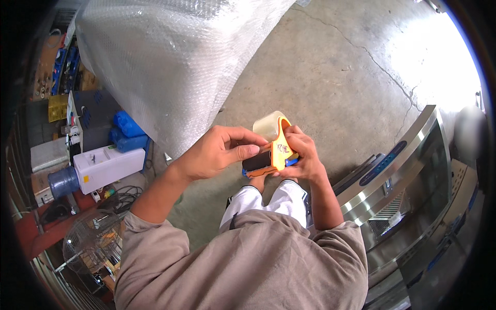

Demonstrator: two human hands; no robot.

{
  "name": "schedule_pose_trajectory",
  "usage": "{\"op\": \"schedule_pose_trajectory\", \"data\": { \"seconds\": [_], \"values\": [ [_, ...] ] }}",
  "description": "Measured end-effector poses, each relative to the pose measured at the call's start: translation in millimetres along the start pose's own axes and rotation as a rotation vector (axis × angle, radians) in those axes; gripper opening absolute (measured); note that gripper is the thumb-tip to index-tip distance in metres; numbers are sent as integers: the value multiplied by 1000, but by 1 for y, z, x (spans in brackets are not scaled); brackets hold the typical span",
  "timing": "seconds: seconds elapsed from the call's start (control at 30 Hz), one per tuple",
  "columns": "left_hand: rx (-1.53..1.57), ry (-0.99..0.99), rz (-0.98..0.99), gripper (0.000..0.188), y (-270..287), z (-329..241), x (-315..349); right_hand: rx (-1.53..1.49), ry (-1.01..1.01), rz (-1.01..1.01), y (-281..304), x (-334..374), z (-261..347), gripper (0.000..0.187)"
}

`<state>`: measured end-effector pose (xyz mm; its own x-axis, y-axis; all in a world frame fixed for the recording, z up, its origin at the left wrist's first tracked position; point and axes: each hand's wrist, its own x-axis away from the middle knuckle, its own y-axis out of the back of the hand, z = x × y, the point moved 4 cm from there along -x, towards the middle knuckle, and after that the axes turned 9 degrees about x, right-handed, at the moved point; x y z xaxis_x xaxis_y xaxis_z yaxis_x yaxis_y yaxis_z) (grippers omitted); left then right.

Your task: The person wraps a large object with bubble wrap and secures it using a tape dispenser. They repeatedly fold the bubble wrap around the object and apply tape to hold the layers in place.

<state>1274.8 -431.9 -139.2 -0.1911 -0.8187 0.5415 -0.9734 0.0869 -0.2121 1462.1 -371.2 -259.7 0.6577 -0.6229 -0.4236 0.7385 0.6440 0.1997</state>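
Right hand [309, 155] grasping orange-yellow handheld packing-tape dispenser [280, 152], held out in front of torso. Left hand [212, 150]: thumb and index bent in close at the dispenser's edge; can't tell if they pinch a tape end. Tape roll [264, 126] is mounted, so loading looks done; no strip seen drawn out. Beyond, bubble wrap [170, 57] already spread in a big sheet; no tape made out on it, so taping looks left to do. Concrete floor [330, 67] further off.
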Motion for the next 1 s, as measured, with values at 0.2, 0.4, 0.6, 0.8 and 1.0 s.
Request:
{"op": "schedule_pose_trajectory", "data": {
  "seconds": [0.2, 0.4, 0.6, 0.8, 1.0],
  "values": [
    [-181, 40, 24, 16, -4, -14, -16, -19, 8, -117, 4, 6, 4, 54],
    [-578, -108, -105, 8, -3, -62, -41, -92, -288, -131, -8, -1, 5, 58],
    [-989, -208, -303, 12, 23, -108, -74, -193, -493, -179, -30, -17, -9, 59],
    [-1868, -577, -354, 12, 62, -164, -163, -795, -803, -249, -78, -66, -61, 59],
    [-2176, -1021, -364, 12, 79, -172, -201, -1026, -930, -117, -79, -122, -100, 57]
  ]
}}
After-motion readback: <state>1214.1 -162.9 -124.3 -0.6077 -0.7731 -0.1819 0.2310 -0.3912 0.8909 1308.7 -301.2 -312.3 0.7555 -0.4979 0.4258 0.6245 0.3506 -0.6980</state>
